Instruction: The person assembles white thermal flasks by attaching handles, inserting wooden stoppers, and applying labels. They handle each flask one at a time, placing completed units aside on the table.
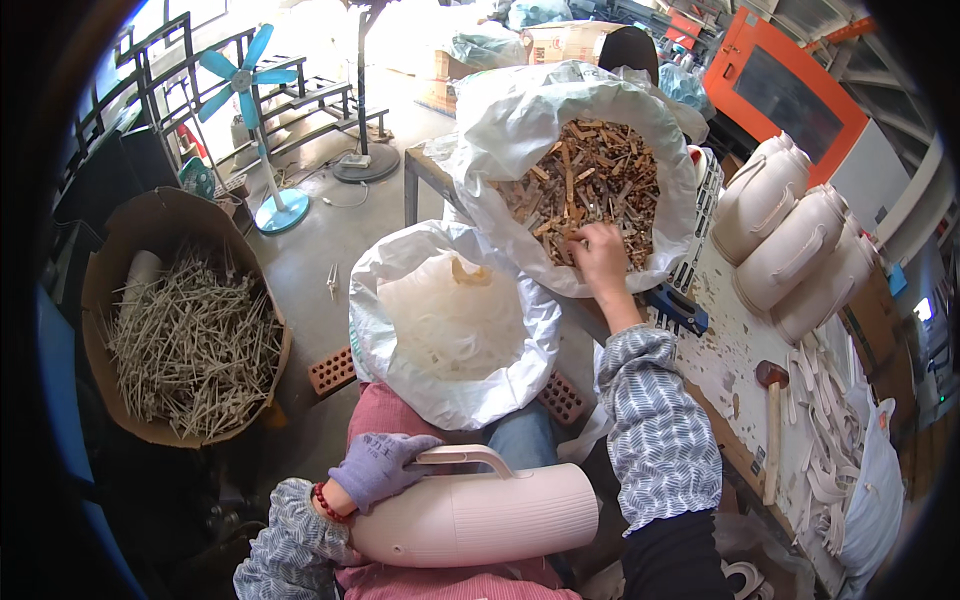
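Across my lap lies a pale pink ribbed jug body [480,515] with a loop handle [465,456] along its upper side. My left hand [385,468], in a purple knit glove, wraps around the jug near one end of that handle. Ahead, a large white plastic-lined sack [480,150] holds many small brown, flat, strip-like pieces [580,190]. My bare right hand [603,258] reaches into its near side with the fingers bent together at the pieces. Whatever the fingertips pinch is too small to make out.
Between my knees stands a white sack [385,380] of translucent bits. A cardboard bin [100,380] of thin beige sticks sits left, near a blue fan [243,85]. Along the right bench are several pink jugs [795,235], a mallet [773,430], a blue-handled tool [677,307] and loose handles [825,440].
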`<state>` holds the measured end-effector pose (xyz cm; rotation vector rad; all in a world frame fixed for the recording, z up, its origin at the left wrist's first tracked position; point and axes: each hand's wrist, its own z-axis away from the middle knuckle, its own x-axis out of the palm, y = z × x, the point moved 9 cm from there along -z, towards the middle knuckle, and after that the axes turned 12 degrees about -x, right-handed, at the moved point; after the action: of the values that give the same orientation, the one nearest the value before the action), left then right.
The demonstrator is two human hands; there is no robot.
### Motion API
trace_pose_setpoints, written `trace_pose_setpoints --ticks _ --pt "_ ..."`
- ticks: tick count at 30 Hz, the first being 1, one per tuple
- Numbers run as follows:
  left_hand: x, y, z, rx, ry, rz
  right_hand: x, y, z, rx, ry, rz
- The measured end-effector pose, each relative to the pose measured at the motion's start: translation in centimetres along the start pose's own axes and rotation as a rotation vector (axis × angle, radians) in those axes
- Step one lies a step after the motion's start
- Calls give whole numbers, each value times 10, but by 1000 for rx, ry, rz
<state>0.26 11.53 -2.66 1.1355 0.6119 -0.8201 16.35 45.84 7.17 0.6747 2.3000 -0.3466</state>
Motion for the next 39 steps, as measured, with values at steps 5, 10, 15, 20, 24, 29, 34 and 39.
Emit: trace_pose_setpoints --ticks 5,10,15,20,24,29,34,39 --pt "25 -3 -13 28 -105 -43 -20 5 24 286 -49 -242" --pt "38 -13 -14 -88 -340 313 -43 -166 65 -51 -337 -519" --pt "51 -36 -8 -86 -537 859 -52 -268 124 -350 -436 -488" --pt "56 -44 2 -134 -523 870 -47 -314 149 -612 -473 -349" --pt "56 -42 2 -104 -510 895 -44 -316 156 -634 -490 -317" --pt "57 -42 2 -130 -504 874 -45 -315 159 -647 -482 -304" --pt "59 -40 -4 -150 -517 797 -46 -314 159 -646 -482 -324" --pt "55 -29 -10 -243 -433 730 -36 -301 155 -608 -541 -468"
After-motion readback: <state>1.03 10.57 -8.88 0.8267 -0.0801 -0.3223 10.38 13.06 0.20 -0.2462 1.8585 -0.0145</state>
